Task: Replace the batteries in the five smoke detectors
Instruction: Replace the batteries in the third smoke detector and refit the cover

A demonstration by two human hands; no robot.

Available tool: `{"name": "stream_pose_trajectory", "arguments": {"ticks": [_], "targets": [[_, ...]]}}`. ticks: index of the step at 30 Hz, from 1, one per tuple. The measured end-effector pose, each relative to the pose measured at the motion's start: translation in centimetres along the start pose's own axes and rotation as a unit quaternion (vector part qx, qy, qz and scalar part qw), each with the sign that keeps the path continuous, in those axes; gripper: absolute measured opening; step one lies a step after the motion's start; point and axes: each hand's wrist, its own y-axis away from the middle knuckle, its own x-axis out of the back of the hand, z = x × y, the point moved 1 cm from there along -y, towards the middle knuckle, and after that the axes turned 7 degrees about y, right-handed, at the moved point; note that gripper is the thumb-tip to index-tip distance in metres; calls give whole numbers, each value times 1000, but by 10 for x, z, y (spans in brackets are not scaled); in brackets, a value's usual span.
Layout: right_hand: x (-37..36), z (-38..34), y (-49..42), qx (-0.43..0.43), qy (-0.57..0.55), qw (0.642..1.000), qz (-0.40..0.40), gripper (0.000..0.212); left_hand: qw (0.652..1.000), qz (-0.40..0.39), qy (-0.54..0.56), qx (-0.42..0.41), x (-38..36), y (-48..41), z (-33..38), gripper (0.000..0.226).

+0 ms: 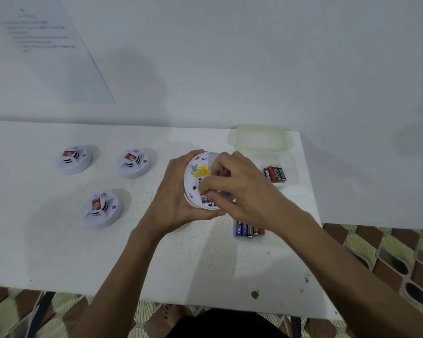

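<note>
My left hand (171, 191) grips a white round smoke detector (198, 176) tilted on edge above the table, its open back with a yellow label facing me. My right hand (232, 189) rests on that back, fingertips pinched at the battery bay; what they hold is hidden. Three more white smoke detectors stand face up with red stickers, one at the far left (73, 159), one beside it (133, 163) and one nearer me (101, 208). Red-and-black batteries (274, 173) lie in a clear tray at the right. Blue and dark batteries (248, 231) lie under my right wrist.
The white table (108, 259) ends at the right near the trays. A pale green lid (260, 139) sits at the back right corner. A printed sheet (42, 45) hangs on the white wall. Patterned floor shows beyond the table's front and right edges.
</note>
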Motion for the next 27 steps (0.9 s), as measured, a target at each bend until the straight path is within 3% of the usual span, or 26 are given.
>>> {"name": "stream_pose_trajectory", "arguments": {"ticks": [5,10,13,16,19,23,27], "targets": [[11,6,-15,92,49,990,-93,12,1000,-10,-28,3,1,1,-11,93],[15,5,-22,131,35,980,-146,10,999,-34,22,19,1,3,-2,83],[16,8,-19,118,-5,982,-151,5,998,-31,39,39,0,4,-1,89],[17,8,-13,98,-29,987,-126,6,999,-23,17,25,2,0,8,78],[24,6,-7,25,-106,992,-69,7,1000,5,-4,17,3,-1,9,85],[39,9,15,-123,-256,959,21,14,1000,15,-3,-12,3,-4,18,84],[40,24,54,-278,-269,922,11,19,999,20,2,-25,2,-6,19,79]]}}
